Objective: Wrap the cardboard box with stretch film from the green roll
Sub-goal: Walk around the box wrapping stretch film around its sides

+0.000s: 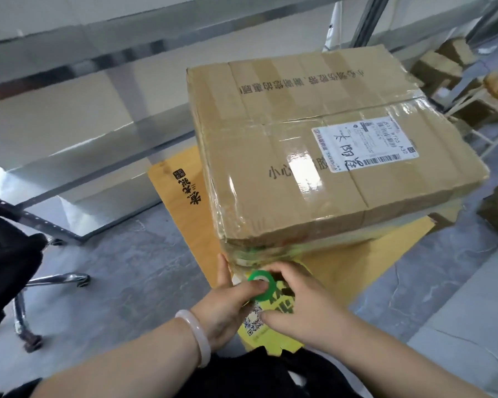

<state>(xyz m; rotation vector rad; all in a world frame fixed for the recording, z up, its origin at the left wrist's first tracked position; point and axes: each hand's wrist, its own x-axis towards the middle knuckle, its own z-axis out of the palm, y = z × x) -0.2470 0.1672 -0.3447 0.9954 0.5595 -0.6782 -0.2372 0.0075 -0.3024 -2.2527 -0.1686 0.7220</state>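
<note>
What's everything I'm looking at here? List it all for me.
cardboard box: one, brown, centre
shipping label: one, white, on the box's top
flat sheet: one, orange-yellow, beneath the box
green roll: one, green, at the box's near corner
printed card: one, yellow, beneath the hands
metal shelving: one, grey, left and behind
chair base: one, chrome, left
small boxes: several, brown, upper right
bracelet: one, pale pink, left wrist
left hand: one, holds the roll
right hand: one, holds the roll

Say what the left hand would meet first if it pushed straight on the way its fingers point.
Probably the cardboard box: the left hand points at its near corner, seemingly touching it; depth is unclear.
</note>
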